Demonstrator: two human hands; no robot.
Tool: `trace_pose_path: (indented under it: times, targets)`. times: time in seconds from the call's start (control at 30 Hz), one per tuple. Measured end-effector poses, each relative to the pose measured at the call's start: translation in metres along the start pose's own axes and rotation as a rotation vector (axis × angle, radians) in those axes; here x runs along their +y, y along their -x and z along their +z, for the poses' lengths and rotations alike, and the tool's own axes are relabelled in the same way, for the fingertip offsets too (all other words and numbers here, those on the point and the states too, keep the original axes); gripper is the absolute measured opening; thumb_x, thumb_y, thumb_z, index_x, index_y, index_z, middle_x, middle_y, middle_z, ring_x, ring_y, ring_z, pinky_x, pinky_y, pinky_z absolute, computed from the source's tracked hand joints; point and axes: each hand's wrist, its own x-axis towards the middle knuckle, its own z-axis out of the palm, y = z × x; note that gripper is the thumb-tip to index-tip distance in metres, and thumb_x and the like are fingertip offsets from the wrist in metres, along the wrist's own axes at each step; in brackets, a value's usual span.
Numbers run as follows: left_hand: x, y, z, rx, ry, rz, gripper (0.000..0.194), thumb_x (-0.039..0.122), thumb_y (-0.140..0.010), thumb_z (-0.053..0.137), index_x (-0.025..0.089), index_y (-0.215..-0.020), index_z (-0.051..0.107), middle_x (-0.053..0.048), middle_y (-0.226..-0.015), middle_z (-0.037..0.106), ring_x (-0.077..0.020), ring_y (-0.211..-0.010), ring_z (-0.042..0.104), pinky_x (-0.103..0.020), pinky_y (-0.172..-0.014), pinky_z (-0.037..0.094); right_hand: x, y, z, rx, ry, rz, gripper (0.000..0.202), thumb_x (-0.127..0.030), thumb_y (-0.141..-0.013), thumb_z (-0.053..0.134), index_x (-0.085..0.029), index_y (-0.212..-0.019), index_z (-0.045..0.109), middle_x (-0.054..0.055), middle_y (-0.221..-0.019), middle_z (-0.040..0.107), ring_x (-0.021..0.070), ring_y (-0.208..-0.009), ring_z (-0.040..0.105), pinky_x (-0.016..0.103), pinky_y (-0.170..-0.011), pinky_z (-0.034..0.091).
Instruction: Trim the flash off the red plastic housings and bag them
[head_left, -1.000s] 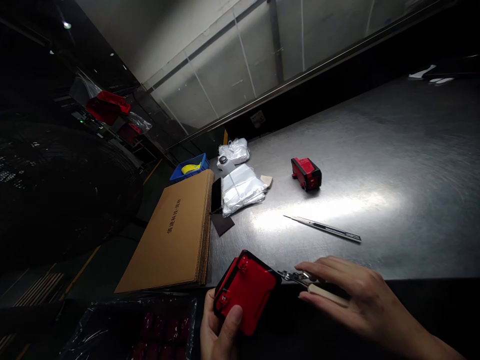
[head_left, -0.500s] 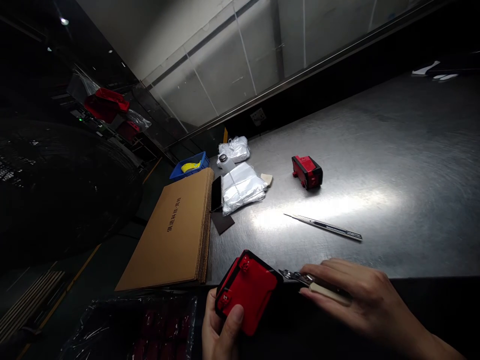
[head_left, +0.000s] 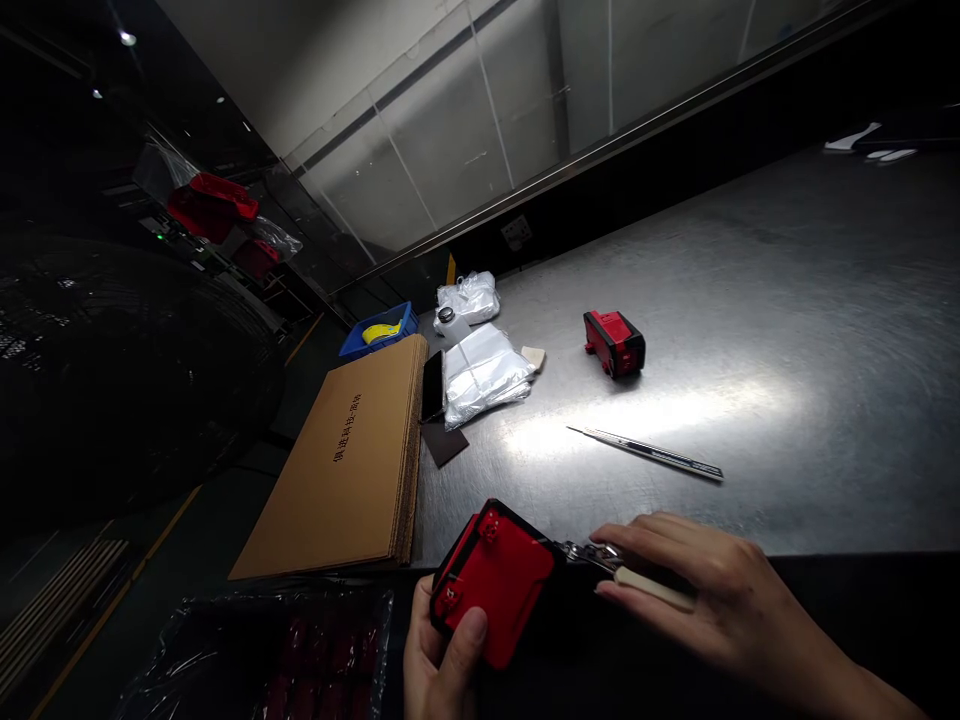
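Note:
A red case with a black rim (head_left: 499, 590) is gripped by my left hand (head_left: 442, 650), its thumb lying on the red face. My right hand (head_left: 705, 590) holds pliers with a cream handle (head_left: 654, 588); their metal jaws meet the case's black right corner. Whether the jaws grip anything there is too small to tell. Beyond the hands, a slim silver craft knife (head_left: 649, 453) lies on the metal table (head_left: 787, 330). A second red and black case (head_left: 615, 343) stands farther back on that table.
Stacked flat cardboard (head_left: 345, 460) covers the table's left end. Beside it are a phone (head_left: 433, 387), clear plastic bags (head_left: 487, 375), a bottle (head_left: 452, 325) and a blue bin (head_left: 379, 332). A plastic-lined box of dark red parts (head_left: 330, 650) sits below, lower left.
My right hand and the pliers have shifted slightly left, bringing the jaws closer against the case's corner. The left hand and its case have stayed almost still.

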Motion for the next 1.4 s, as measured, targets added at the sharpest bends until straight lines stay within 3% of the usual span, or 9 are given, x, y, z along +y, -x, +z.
trace_pose_path:
  times: [0.37, 1.4]
  targets:
    - [-0.009, -0.005, -0.005, -0.014, -0.034, 0.033, 0.045, 0.046, -0.061, 0.089, 0.02, -0.087, 0.062, -0.002, -0.069, 0.07, -0.0234, -0.07, 0.071, -0.028, -0.066, 0.051, 0.002, 0.002, 0.002, 0.034, -0.029, -0.001, 0.02, -0.038, -0.093, 0.064, -0.025, -0.104, 0.075, 0.006, -0.08, 0.076, 0.0197, -0.068, 0.072, 0.027, -0.06, 0.057]
    - [-0.005, -0.005, -0.006, -0.029, -0.04, -0.003, 0.042, 0.044, -0.063, 0.09, 0.018, -0.088, 0.068, -0.004, -0.076, 0.075, -0.0249, -0.075, 0.073, -0.027, -0.065, 0.053, 0.002, 0.002, 0.001, -0.028, 0.003, 0.028, 0.023, -0.04, -0.091, 0.067, -0.026, -0.108, 0.074, 0.005, -0.084, 0.076, 0.0193, -0.07, 0.072, 0.026, -0.061, 0.057]
